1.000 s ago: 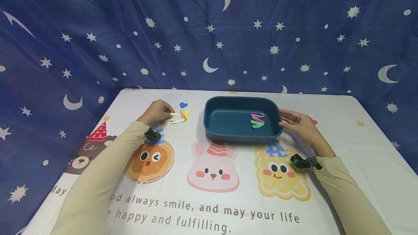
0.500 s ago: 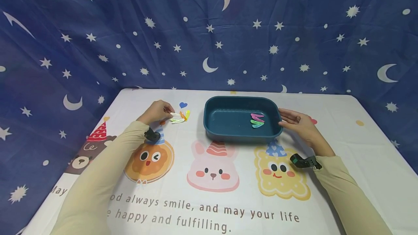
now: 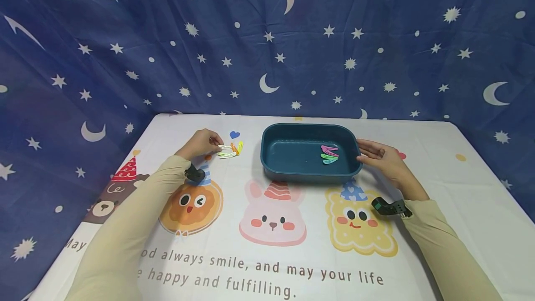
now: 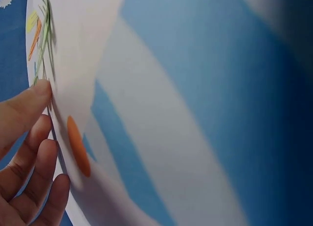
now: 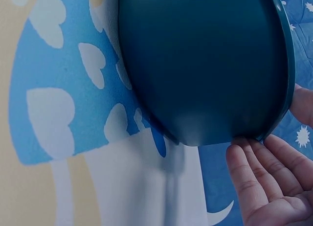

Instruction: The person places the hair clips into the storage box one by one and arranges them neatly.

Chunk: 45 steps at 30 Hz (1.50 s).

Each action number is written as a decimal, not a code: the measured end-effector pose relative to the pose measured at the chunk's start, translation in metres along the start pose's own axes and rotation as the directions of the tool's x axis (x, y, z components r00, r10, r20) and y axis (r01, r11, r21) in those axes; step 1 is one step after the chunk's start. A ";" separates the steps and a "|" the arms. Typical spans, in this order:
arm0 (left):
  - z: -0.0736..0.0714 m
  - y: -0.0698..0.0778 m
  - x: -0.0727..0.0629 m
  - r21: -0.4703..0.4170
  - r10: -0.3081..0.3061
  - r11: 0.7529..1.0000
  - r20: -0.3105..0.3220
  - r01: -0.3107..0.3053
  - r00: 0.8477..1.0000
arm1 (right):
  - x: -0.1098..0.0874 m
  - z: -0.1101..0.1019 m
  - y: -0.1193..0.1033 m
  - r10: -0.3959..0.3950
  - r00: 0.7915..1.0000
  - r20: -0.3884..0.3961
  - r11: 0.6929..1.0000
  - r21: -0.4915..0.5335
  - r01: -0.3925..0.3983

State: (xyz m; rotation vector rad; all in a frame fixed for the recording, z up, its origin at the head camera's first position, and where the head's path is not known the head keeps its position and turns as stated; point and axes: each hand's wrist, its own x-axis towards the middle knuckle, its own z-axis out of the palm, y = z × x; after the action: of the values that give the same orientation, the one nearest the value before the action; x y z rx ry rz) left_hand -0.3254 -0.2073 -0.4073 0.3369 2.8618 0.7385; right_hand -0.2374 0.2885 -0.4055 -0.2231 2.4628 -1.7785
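Note:
My left hand is at the left of the table, thumb and forefinger pinching the end of a whitish hair clip. Beside it lie another pale hair clip, an orange hair clip and a yellow hair clip, close together. In the left wrist view the thumb covers the pinched end. My right hand touches the right end of a dark teal box with fairly straight fingers. Inside the box lie a pink hair clip, a green hair clip and a turquoise hair clip.
A white tablecloth with cartoon prints and lettering covers the table. Behind and at the left hangs a dark blue curtain with moons and stars. Each wrist wears a small black camera, such as the right wrist camera.

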 end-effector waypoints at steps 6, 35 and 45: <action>0.000 0.000 0.000 0.003 0.009 1.000 -0.012 -0.009 1.000 | -0.001 0.000 -0.005 0.008 1.000 0.015 1.000 0.009 -0.008; -0.002 -0.008 -0.002 -0.010 0.047 0.999 -0.078 -0.047 0.996 | -0.002 0.001 -0.004 0.012 1.000 0.015 1.000 -0.001 -0.012; -0.007 -0.013 -0.004 -0.057 0.074 0.995 -0.099 -0.079 0.992 | -0.001 0.001 -0.004 0.005 1.000 0.017 1.000 -0.021 -0.005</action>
State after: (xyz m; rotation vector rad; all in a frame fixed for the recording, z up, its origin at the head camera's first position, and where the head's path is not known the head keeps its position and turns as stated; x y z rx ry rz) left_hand -0.3258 -0.2228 -0.4071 0.4156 2.9229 0.8769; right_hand -0.2358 0.2869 -0.4023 -0.2329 2.4692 -1.7420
